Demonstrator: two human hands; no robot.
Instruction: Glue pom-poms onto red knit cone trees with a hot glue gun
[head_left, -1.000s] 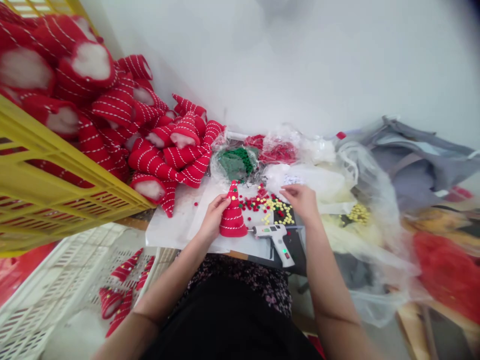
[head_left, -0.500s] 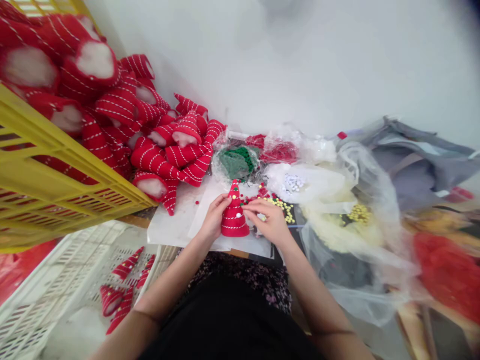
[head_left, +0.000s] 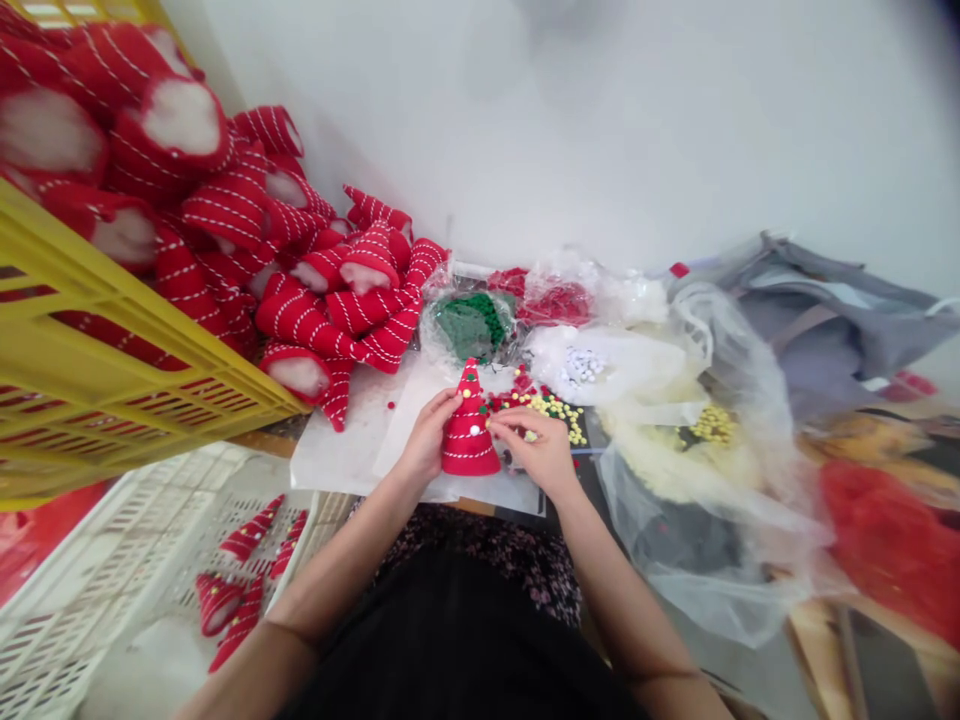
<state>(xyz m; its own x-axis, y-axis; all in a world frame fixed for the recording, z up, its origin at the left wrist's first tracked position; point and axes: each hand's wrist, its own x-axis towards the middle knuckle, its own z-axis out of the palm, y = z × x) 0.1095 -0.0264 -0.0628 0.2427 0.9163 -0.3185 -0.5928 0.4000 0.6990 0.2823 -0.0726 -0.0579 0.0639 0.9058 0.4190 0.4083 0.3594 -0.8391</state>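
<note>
A red cone-shaped stuffed hat [head_left: 470,455] with white stitched lines stands upright in front of me, with small green, yellow and white pom-poms on its face. My left hand [head_left: 429,432] is closed around its left side. At its right edge my right hand [head_left: 538,445] pinches what looks like a tiny yellow pom-pom [head_left: 490,424], close to the cloth. Loose yellow pom-poms [head_left: 576,428] lie behind the right hand, mixed with red and green ones. The fingertips partly hide the pinched piece.
Red striped cones [head_left: 322,325] pile up at left beside a yellow crate [head_left: 150,370]. A white crate [head_left: 112,560] below holds several decorated cones. Bags of green pom-poms [head_left: 472,325], red pom-poms [head_left: 555,303] and white pom-poms [head_left: 583,366] stand behind. Clear plastic bags [head_left: 750,560] spread at right.
A green pom-pom that was at my right fingertips now sits on the cone's right side. The right fingertips are slightly lower, with a yellowish piece between them. My left hand keeps its hold.
</note>
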